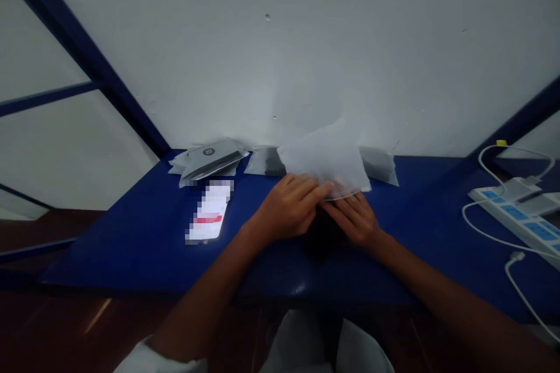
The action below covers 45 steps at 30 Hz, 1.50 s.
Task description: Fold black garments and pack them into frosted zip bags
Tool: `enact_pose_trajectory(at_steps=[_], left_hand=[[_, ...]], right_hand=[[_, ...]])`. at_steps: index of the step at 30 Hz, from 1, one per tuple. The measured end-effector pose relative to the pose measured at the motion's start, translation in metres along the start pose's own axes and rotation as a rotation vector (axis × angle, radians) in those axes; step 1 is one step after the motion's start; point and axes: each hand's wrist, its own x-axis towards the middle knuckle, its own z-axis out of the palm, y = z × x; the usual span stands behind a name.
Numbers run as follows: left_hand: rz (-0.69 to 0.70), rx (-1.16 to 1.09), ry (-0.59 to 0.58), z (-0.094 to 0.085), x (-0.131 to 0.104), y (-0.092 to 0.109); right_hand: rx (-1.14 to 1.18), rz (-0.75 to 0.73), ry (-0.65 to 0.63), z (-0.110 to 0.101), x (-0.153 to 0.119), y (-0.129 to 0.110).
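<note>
A frosted white plastic bag is held tilted up over the middle of the blue table. My left hand is closed on its near edge, with thumb and fingertips at the rim. My right hand grips the same edge from below and to the right, its fingertips partly hidden by the bag. Behind the held bag, more translucent bags lie flat, one showing at the left and one at the right. Whatever the held bag contains cannot be made out.
To the left, a stack of grey-white packets lies near the wall. A lit phone, its screen blurred out, rests before it. On the right are a white power strip and a loose charging cable. A white wall backs the blue table.
</note>
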Motion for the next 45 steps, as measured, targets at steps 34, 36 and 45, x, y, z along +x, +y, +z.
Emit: enact_pose_trajectory(at_steps=[34, 36, 45], left_hand=[[-0.253, 0.092, 0.053, 0.019, 0.006, 0.018], [-0.225, 0.139, 0.057, 0.019, 0.007, 0.020], [-0.242, 0.260, 0.024, 0.020, 0.007, 0.025]], right_hand=[[-0.078, 0.312, 0.321, -0.001, -0.008, 0.019], [-0.107, 0.311, 0.302, 0.000, -0.008, 0.021], [-0.017, 0.348, 0.128, -0.006, 0.003, 0.020]])
